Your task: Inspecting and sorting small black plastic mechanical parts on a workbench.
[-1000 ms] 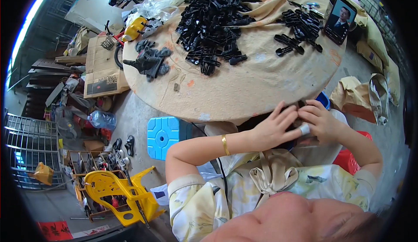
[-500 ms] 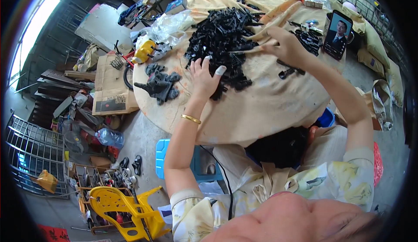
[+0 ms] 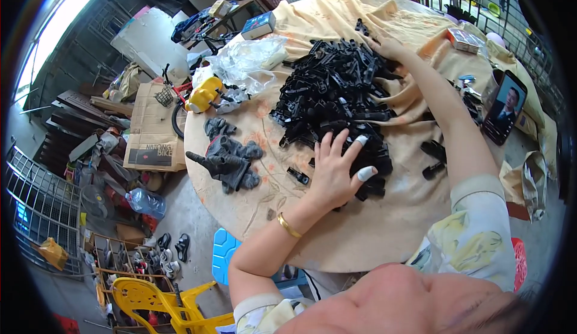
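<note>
A large heap of small black plastic clip-like parts (image 3: 336,85) covers the middle of the cloth-covered round table (image 3: 264,205). My left hand (image 3: 336,172) rests on the heap's near side, fingers spread, with white wraps on two fingertips. My right hand (image 3: 387,48) reaches across to the heap's far right edge. Its fingers are stretched out beside a few black parts, and I see nothing held in it. One loose black part (image 3: 298,176) lies just left of my left hand. Several more black parts (image 3: 434,154) lie apart on the right.
Crumpled dark grey gloves (image 3: 231,160) lie at the left of the table. Behind them are a yellow object (image 3: 204,95) and clear plastic bags (image 3: 249,57). A phone (image 3: 505,109) stands upright at the right. Small boxes (image 3: 258,26) sit near the back. A yellow chair (image 3: 144,301) stands lower left.
My view has shifted forward over the table. My right hand has gone from the heap's right side to its far edge. My left hand has slid right along the near side.
</note>
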A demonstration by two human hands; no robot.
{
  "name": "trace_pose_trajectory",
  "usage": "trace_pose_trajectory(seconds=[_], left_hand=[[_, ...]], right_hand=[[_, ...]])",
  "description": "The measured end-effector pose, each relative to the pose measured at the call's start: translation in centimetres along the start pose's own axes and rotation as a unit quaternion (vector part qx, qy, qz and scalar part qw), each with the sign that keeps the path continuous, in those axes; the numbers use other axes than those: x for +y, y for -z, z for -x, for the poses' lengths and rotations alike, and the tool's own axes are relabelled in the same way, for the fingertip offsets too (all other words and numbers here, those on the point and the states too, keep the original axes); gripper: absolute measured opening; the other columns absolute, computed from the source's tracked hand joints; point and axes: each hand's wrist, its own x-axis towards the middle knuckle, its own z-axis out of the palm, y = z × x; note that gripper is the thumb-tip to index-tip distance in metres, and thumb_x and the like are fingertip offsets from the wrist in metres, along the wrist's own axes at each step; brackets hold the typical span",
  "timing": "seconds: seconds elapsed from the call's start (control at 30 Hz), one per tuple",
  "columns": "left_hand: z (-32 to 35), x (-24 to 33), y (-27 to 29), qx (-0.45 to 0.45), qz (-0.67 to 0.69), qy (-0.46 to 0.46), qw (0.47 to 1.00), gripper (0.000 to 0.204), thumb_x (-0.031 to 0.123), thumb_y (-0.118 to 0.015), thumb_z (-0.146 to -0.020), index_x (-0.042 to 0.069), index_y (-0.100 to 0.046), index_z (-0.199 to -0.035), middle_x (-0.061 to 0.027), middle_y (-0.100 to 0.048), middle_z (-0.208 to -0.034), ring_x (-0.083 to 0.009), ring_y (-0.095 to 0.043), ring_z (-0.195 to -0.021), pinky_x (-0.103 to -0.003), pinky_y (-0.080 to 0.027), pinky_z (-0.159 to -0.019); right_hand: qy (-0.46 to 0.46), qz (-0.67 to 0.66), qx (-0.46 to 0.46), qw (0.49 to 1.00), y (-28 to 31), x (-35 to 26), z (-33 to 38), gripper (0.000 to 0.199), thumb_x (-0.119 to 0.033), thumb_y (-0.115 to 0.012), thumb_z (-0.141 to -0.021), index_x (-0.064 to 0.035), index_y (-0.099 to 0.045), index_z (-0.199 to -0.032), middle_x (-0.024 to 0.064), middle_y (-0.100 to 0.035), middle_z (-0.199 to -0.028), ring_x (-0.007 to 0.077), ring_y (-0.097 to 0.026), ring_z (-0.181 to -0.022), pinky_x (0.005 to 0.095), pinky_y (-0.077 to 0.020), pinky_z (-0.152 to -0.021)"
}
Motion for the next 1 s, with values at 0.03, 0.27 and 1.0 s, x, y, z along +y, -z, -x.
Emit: trace_pose_trajectory(seconds=[0.03, 0.27, 1.0], left_hand=[[0.0, -0.1, 0.0, 0.000, 0.003, -0.003, 1.000, 0.055, 0.044, -0.058, -0.083, 0.008, -0.051, -0.124, -0.0228, -0.040, -0.131, -0.0461, -0.033, -0.120, -0.052, -0.027, -0.102], [0.0, -0.9, 0.0, 0.011, 0.024, 0.007, 1.000, 0.050, 0.040, -0.059, -0.084, 0.007, -0.054, -0.120, -0.0211, -0.044, -0.130, -0.0453, -0.034, -0.121, -0.051, -0.029, -0.101], [0.1, 0.6, 0.8, -0.048, 0.096, 0.054, 0.993, 0.042, 0.035, -0.062, -0.081, 0.011, -0.058, -0.116, -0.0175, -0.039, -0.135, -0.0428, -0.030, -0.123, -0.060, -0.022, -0.100]], right_hand=[[-0.083, 0.058, 0.023, 0.995, -0.4, 0.1, -1.2, 0.058, -0.054, -0.048, -0.085, -0.0081, -0.055, -0.120, 0.0226, -0.059, -0.111, 0.0383, -0.056, -0.104, 0.0429, -0.0446, -0.088], [-0.078, -0.006, -0.012, 0.997, 0.6, -3.4, -1.4, 0.037, -0.038, -0.060, -0.078, -0.0050, -0.068, -0.094, 0.0178, -0.066, -0.089, 0.0312, -0.063, -0.085, 0.0392, -0.0487, -0.074], [0.007, 0.116, -0.051, 0.992, -3.1, -3.7, -9.3, 0.040, -0.011, -0.043, -0.086, -0.0098, -0.049, -0.125, 0.0138, -0.041, -0.136, 0.0274, -0.043, -0.123, 0.0411, -0.0387, -0.099]])
